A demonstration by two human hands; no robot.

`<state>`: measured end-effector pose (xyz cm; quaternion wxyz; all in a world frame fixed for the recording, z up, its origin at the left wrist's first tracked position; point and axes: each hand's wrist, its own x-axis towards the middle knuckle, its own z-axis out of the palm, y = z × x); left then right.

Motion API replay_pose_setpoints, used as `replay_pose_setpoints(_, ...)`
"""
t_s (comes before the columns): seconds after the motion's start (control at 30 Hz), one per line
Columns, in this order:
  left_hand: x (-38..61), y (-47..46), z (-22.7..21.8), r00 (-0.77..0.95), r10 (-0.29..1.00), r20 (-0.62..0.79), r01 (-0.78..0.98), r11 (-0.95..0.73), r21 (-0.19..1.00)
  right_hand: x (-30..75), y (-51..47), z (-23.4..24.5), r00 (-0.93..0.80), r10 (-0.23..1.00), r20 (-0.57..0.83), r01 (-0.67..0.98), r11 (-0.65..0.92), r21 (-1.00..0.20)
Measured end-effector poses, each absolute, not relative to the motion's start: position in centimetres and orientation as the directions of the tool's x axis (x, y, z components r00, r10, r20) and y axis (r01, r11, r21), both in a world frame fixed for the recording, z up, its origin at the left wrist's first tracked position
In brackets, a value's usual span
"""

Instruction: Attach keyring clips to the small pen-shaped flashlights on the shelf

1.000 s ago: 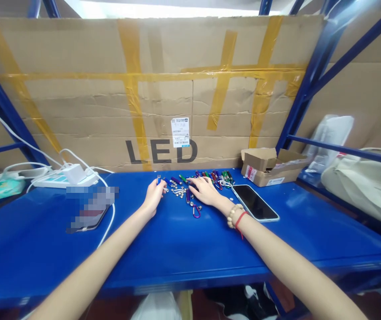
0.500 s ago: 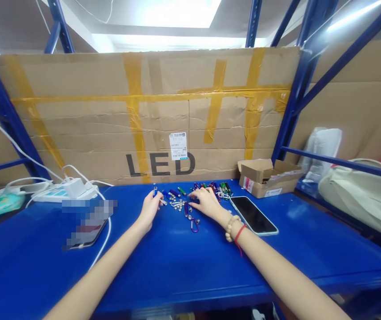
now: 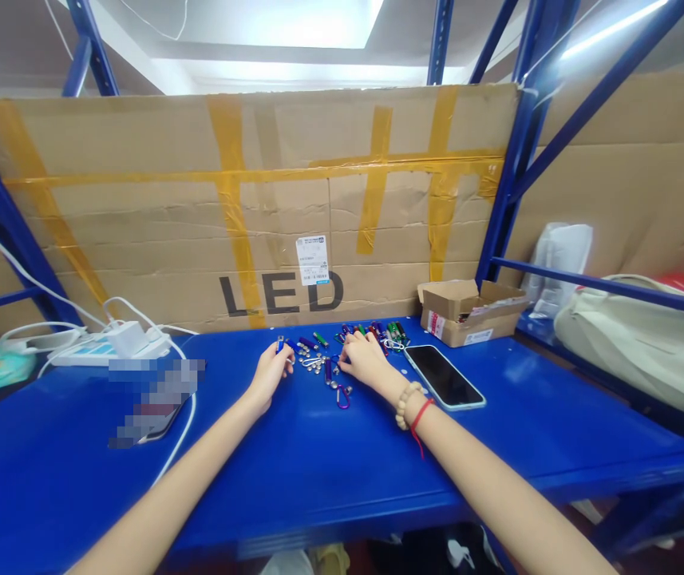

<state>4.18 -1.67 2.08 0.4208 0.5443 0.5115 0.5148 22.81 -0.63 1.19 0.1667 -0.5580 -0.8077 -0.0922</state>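
Note:
My left hand [image 3: 270, 374] is closed around a small blue flashlight tube [image 3: 280, 344], which sticks up above the fingers. My right hand [image 3: 366, 361] reaches down among loose parts on the blue table, fingertips bent together; what they grip, if anything, is hidden. Just left of those fingertips stands a purple tube [image 3: 328, 370], with a purple carabiner [image 3: 342, 397] lying nearer to me. Small silver discs [image 3: 318, 364] and a silver carabiner [image 3: 310, 362] lie between the hands. Behind them are a green tube [image 3: 320, 339] and a dark blue tube [image 3: 308, 343].
Several coloured tubes [image 3: 398, 331] are heaped behind my right hand. A phone [image 3: 444, 378] lies to the right, below an opened cardboard box [image 3: 470, 314]. On the left are a power strip [image 3: 87, 350], a white cable [image 3: 189, 415] and a pixelated dark object [image 3: 159, 411].
The view has shifted a little, so the background sits further left. My right fingertips have drawn closer together beside the purple tube. My left hand still holds the blue tube.

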Motion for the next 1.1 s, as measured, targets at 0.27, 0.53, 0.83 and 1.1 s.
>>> replay_pose_setpoints(0.27,5.0,-2.4,2.7,0.012,0.999,0.045,0.031,-0.045,0.999,23.5,-0.5,1.3,-0.173,0.912,0.371,0.827,0.339,-0.448)
replay_pose_setpoints(0.53,5.2,-2.3,2.3,0.157,0.983,0.095,-0.125,-0.076,0.989,21.9,-1.1,2.5,-0.039,0.941,0.335,0.132,0.337,-0.932)
replay_pose_setpoints(0.83,5.5,-2.6,2.2,0.262,0.956,0.133,-0.176,-0.088,0.98,20.5,-2.0,2.0,-0.136,0.932,0.335,-0.026,0.335,-0.942)
replay_pose_setpoints(1.1,5.4,-2.5,2.5,0.208,0.972,0.111,-0.146,-0.081,0.986,20.6,-2.1,2.1,-0.111,0.946,0.305,-0.022,0.304,-0.952)
